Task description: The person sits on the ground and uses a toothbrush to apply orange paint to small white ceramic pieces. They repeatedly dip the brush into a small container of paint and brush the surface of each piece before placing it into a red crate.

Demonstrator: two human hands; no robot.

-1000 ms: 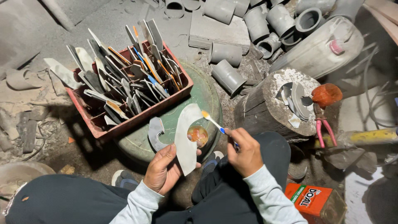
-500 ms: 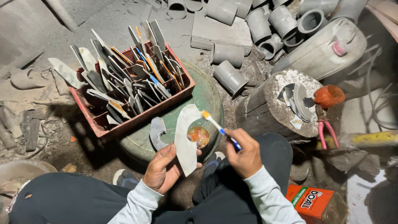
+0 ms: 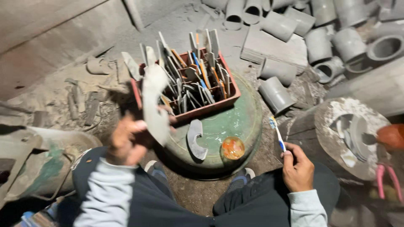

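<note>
My left hand (image 3: pixel 128 141) grips a pale curved blade-shaped piece (image 3: pixel 153 103) and holds it up beside the red crate (image 3: pixel 229 98), which is packed with several similar flat pieces standing on end. My right hand (image 3: pixel 298 167) holds a toothbrush (image 3: pixel 277 133) with its bristle end pointing up, to the right of the green round drum top (image 3: pixel 244 122). On that drum top lie a grey curved piece (image 3: pixel 195 138) and a small container of orange paste (image 3: pixel 232 148).
Several grey pipe sections (image 3: pixel 277 92) lie scattered on the dusty ground at the back right. A round stump-like stand (image 3: pixel 332 126) with metal pieces on it is at the right, with an orange object (image 3: pixel 391 136) beside it. A rusty can (image 3: pixel 42 164) sits at the left.
My left hand has swung the pale piece up and left toward the crate. My right hand has drawn the toothbrush away to the right. The view has shifted left.
</note>
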